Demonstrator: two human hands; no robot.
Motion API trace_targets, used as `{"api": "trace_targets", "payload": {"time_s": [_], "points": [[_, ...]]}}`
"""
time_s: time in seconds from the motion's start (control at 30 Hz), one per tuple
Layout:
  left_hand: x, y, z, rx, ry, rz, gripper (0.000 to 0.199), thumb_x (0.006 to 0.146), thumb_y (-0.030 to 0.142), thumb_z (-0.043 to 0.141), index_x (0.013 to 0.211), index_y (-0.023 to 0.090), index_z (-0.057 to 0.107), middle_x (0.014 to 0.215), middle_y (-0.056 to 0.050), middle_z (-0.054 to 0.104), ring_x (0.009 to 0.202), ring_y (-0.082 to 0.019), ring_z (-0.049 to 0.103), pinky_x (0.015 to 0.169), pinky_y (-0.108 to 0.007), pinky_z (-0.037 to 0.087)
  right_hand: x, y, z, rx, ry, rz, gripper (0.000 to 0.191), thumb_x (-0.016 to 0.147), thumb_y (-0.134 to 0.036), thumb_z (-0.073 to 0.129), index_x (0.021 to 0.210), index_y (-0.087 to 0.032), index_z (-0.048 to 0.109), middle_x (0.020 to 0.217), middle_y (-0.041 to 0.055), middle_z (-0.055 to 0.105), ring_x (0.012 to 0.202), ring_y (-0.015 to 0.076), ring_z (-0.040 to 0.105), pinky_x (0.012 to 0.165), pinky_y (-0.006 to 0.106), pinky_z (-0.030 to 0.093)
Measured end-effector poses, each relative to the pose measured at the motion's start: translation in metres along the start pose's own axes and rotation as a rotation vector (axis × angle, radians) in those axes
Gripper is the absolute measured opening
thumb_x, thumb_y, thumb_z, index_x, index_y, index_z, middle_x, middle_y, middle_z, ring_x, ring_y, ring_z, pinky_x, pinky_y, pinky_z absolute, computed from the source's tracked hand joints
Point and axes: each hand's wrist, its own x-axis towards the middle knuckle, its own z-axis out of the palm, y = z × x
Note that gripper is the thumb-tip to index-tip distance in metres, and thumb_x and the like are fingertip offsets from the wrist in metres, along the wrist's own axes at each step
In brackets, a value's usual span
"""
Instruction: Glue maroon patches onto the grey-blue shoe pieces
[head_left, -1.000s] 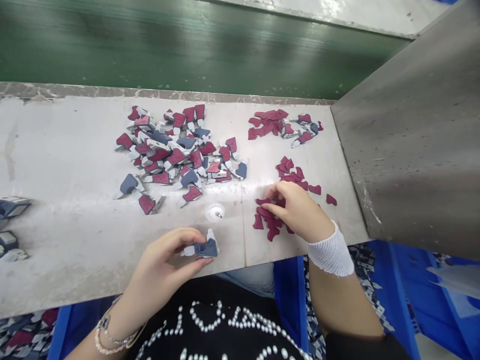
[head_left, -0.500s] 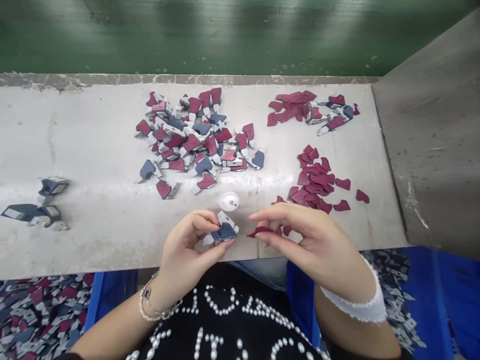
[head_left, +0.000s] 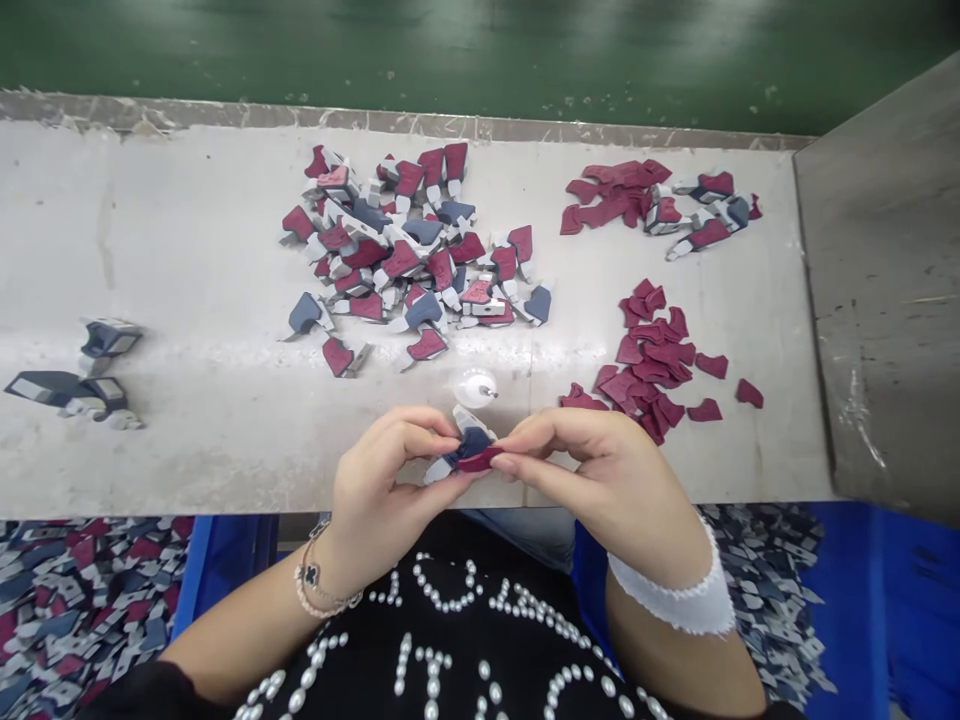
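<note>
Nearest the camera is the person's black top (head_left: 420,665) with white beads, between a heap of mixed loose parts (head_left: 90,600) low on the left and a heap of grey parts (head_left: 772,580) low on the right, by blue bins.

Just beyond, over the near edge of the tabletop (head_left: 187,300), the left hand (head_left: 390,478) pinches a blue-and-grey part (head_left: 474,440) between thumb and fingers. The right hand (head_left: 611,480), its thumb and forefinger drawn close, grips a maroon piece (head_left: 478,461) against that part's near side. Half a second ago a gap separated the two; now they meet, so both hands appear to be working on one item. Whether the maroon piece lies flush cannot be told, since fingers cover much of it.

Just past the fingertips is a white disc (head_left: 466,390) with a small metal tip. Farther off to the right spreads a pile of loose maroon pieces (head_left: 656,360), and at far left lie a few dark blue parts (head_left: 111,340). Beyond the disc sits a large cluster of grey, blue and maroon parts (head_left: 401,260). Toward the back right rest more maroon pieces (head_left: 619,185), in front of a green panel (head_left: 480,60).
</note>
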Motion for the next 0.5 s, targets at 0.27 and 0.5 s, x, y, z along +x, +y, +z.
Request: {"api": "trace_targets", "payload": {"time_s": [0.27, 0.5], "points": [[0.0, 0.003, -0.004, 0.069, 0.003, 0.107, 0.027, 0.077, 0.019, 0.084, 0.092, 0.022, 0.062, 0.092, 0.0, 0.068, 0.082, -0.015, 0.07, 0.07, -0.03, 0.063, 0.003, -0.005, 0.006, 0.001, 0.012, 0.073, 0.015, 0.081, -0.028, 0.081, 0.073, -0.02, 0.071, 0.073, -0.0005, 0.076, 0.066, 0.0153, 0.068, 0.059, 0.025, 0.054], [-0.001, 0.004, -0.011, -0.008, -0.033, 0.076, 0.029, 0.074, 0.015, 0.085, 0.092, 0.024, 0.063, 0.092, 0.001, 0.069, 0.081, -0.015, 0.07, 0.07, -0.031, 0.063, 0.006, -0.005, 0.002, 0.032, -0.098, 0.052, 0.018, 0.084, -0.032, 0.078, 0.093, -0.022, 0.066, 0.074, -0.0029, 0.064, 0.066, 0.0142, 0.061, 0.059, 0.027, 0.051]]}}
